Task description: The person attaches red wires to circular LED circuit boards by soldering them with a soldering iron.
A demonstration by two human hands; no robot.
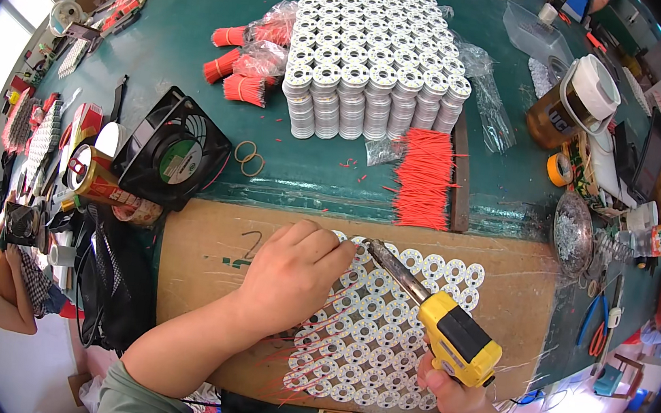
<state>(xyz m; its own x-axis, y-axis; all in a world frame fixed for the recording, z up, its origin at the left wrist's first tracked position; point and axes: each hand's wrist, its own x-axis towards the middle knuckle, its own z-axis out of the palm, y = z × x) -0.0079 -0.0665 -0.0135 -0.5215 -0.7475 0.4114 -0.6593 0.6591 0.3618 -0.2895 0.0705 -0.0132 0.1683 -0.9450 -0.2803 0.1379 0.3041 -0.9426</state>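
1. Yellow-and-black, pistol-shaped soldering gun (460,338) with a dark metal barrel, held above the flat grid of white ring-shaped discs (389,324); the bare right hand (452,390) curls round its handle, thumb showing, the other fingers largely hidden.
2. Bare left hand (299,268), over the grid's far-left corner: fingers curled and drawn together, tips out of sight, so whether they pinch anything I cannot tell.
3. Likeliest trouble, I judge: a burnt left fingertip, since the barrel's nose sits so near it; a sleeve or wrist brushing the thin red wires (322,334) trailing off the grid's left side could also drag discs askew.
4. The gun's long axis slants across the grid, nose toward its far-left part, handle end toward its near-right.
5. Beneath the grid lies a brown board (202,220); beyond it, a heap of short red wires (425,178) and a tall block of stacked white-topped discs (372,52).
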